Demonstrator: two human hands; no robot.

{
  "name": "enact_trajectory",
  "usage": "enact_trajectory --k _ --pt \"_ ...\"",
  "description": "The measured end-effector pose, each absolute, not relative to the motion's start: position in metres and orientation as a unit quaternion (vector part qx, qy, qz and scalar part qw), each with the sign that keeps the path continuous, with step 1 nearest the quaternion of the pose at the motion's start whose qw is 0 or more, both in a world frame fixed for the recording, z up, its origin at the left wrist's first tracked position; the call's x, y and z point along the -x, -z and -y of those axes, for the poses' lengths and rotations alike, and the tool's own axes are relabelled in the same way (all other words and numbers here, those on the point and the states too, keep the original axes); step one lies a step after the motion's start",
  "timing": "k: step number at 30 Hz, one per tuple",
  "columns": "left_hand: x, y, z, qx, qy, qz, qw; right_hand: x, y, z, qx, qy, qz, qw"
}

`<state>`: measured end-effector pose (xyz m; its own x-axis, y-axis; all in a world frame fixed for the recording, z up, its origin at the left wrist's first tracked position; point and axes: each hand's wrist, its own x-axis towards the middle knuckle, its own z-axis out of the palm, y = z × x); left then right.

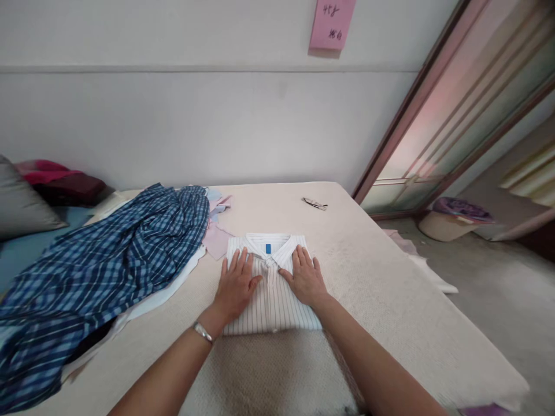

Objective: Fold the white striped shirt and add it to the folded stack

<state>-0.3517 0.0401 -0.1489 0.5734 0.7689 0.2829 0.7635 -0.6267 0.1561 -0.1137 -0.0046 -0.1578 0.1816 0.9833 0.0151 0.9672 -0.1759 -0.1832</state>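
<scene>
A white shirt with thin dark stripes lies folded into a flat rectangle, its collar at the far end and a blue label inside the neck. My left hand rests flat on the shirt's left side, fingers stretched toward the collar. On the right side of the collar, my right hand lies flat too, with its thumb near the button placket. Neither hand grips anything. Both palms hide parts of the shirt's front.
A heap of clothes with a blue plaid garment on top covers the bed's left. Eyeglasses lie on the cream bed cover toward the wall. A bin stands on the floor at right, beyond the bed's edge. A grey pillow sits far left.
</scene>
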Motion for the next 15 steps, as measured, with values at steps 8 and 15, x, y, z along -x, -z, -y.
enact_trajectory --k 8,15 --pt "0.361 0.139 -0.074 -0.856 -0.167 -0.488 0.023 0.114 0.154 0.005 0.767 -0.059 0.635 0.073" --pt "0.309 0.127 -0.095 -0.922 -0.169 -0.349 -0.012 0.114 0.157 0.004 0.766 -0.050 0.636 0.079"
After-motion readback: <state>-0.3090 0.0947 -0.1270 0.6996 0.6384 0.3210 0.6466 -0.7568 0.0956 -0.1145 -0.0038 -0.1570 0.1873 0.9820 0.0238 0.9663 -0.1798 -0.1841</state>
